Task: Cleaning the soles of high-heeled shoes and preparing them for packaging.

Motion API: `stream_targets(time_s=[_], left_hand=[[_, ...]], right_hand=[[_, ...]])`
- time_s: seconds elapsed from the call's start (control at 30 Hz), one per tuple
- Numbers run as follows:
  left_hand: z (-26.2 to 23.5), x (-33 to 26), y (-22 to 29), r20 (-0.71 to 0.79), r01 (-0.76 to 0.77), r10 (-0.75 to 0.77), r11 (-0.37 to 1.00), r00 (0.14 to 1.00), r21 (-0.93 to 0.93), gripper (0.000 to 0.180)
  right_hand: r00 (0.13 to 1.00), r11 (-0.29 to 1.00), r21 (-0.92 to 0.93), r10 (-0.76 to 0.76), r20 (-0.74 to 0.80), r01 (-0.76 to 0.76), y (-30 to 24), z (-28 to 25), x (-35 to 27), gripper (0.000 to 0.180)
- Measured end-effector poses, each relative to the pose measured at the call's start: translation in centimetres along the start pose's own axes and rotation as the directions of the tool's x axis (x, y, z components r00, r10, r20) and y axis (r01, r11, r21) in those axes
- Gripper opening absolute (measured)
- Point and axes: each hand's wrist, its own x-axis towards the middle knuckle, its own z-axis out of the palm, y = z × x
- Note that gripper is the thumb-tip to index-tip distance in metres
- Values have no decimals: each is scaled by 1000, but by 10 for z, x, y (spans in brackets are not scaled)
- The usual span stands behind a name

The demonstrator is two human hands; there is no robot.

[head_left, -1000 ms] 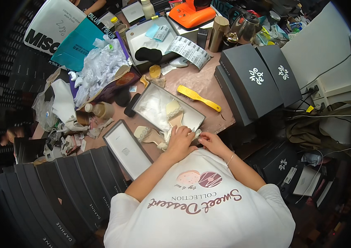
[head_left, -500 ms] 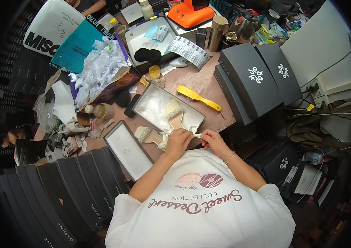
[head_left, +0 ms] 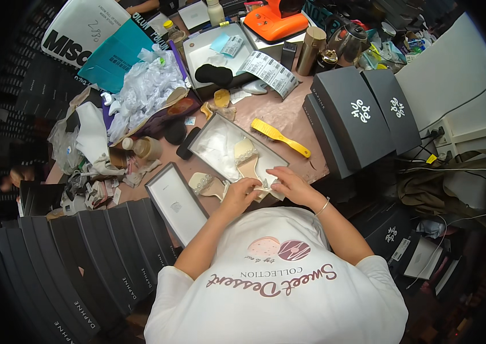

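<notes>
A cream sandal (head_left: 247,161) with a beaded band lies in the grey shoe box (head_left: 204,153), its heel end toward me. Its matching sandal (head_left: 205,184) rests on the table between box and lid, partly covered by my left arm and hand. My left hand (head_left: 241,195) is closed at the first sandal's heel end, fingertips pinched on what looks like its pale strap. Just right of it, my right hand (head_left: 295,187) has its fingers stretched out and apart over the strap and the box's near end. The exact fingertip contact is hard to see.
The white-lined box lid (head_left: 176,202) leans at the left. A yellow brush (head_left: 280,137) lies beyond the box. Stacked dark shoe boxes (head_left: 350,114) stand right, more boxes (head_left: 82,264) at lower left. A bag of crumpled plastic (head_left: 150,86) and label sheets (head_left: 268,74) are farther back.
Both hands were pinching a thin pale strip stretched between them. My right hand has released it and spread its fingers; my left hand stays by the heel. The whole view shifted slightly.
</notes>
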Motion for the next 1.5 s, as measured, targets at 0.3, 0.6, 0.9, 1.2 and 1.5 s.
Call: stream_targets(time_s=[0.3, 0.6, 0.9, 1.2, 1.5], left_hand=[[-1, -4, 4, -72, -181, 188, 979, 980, 97, 16], [10, -7, 3, -76, -49, 47, 999, 996, -17, 16], [-38, -27, 9, -508, -101, -43, 962, 860, -253, 41], [-48, -85, -36, -746, -86, -291, 903, 599, -421, 25], [-56, -141, -62, -542, 325, -265, 946, 797, 15, 29]], right_hand=[[952, 811, 501, 279, 123, -302, 20, 24, -12, 14], [933, 811, 492, 360, 9, -318, 36, 35, -35, 14], [982, 987, 70, 155, -104, -148, -20, 7, 6, 57], [921, 873, -451, 314, 229, -186, 5, 81, 99, 54], [912, 847, 367, 288, 292, -385, -37, -24, 56, 56]])
